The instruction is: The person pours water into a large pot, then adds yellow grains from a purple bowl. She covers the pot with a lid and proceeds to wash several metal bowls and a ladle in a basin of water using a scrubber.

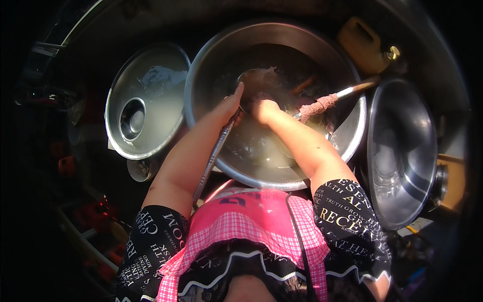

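Note:
A large metal basin (347, 141) with cloudy water stands before me. My left hand (233, 100) grips a long-handled metal ladle (217, 149) where the handle meets the bowl; the handle slants down towards my apron. Over the ladle's bowl, partly in shadow, is my right hand (264, 107), its fingers hidden, so I cannot tell if it holds something. To the right of my right hand, a metal-and-wood handle (349, 91) wrapped in pink cloth (319, 107) leans on the basin's rim, its lower end in the water.
At the left a wide metal basin (166, 109) of cloudy liquid has a small metal bowl (132, 119) in it. An empty-looking metal basin (402, 151) stands tilted at the right. Behind is a yellowish plastic jug (360, 45). A small container (139, 170) sits below the left basin.

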`<action>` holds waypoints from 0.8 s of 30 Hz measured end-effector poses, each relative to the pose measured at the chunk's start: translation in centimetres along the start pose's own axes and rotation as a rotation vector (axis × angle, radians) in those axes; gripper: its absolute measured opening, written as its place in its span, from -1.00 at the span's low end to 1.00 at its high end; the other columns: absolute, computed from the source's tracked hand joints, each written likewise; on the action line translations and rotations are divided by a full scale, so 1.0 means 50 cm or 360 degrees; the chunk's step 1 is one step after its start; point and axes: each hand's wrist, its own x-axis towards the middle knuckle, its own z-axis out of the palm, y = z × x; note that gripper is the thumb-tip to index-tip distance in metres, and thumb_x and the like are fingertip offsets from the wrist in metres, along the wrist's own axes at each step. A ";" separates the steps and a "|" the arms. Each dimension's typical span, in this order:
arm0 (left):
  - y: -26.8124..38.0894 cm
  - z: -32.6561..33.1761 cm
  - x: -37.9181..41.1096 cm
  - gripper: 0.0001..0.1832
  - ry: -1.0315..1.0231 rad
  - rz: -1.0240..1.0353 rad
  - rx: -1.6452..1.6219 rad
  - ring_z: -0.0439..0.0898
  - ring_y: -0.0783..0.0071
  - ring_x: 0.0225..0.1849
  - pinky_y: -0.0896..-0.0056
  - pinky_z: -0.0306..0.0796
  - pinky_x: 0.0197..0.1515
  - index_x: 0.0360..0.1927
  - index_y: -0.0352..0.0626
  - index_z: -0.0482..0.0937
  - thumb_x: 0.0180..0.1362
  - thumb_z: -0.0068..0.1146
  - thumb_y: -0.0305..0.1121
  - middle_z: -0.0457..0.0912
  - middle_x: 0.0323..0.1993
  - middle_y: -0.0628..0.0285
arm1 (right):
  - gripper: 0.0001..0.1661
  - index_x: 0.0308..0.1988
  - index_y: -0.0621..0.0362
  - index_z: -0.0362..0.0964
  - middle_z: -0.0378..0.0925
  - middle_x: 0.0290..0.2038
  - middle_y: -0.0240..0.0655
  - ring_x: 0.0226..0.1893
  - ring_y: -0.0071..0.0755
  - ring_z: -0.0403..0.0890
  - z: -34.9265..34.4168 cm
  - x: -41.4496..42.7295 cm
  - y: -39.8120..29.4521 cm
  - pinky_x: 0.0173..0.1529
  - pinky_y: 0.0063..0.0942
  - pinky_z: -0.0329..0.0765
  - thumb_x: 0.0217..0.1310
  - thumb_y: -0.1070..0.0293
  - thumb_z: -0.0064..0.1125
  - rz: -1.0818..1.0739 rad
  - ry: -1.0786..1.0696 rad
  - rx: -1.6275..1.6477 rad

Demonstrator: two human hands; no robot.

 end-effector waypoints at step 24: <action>-0.049 -0.016 0.050 -0.57 -0.0183 -0.0061 -0.0282 0.38 0.39 -0.82 0.37 0.29 -0.77 -0.52 -0.23 0.44 0.22 -0.15 -0.05 0.38 -0.78 0.17 | -0.62 -0.10 0.12 0.50 0.61 -0.18 -0.14 -0.13 -0.14 0.61 -0.053 -0.037 -0.039 -0.07 -0.29 0.51 -0.01 0.35 0.17 -0.0021 0.0001 0.1035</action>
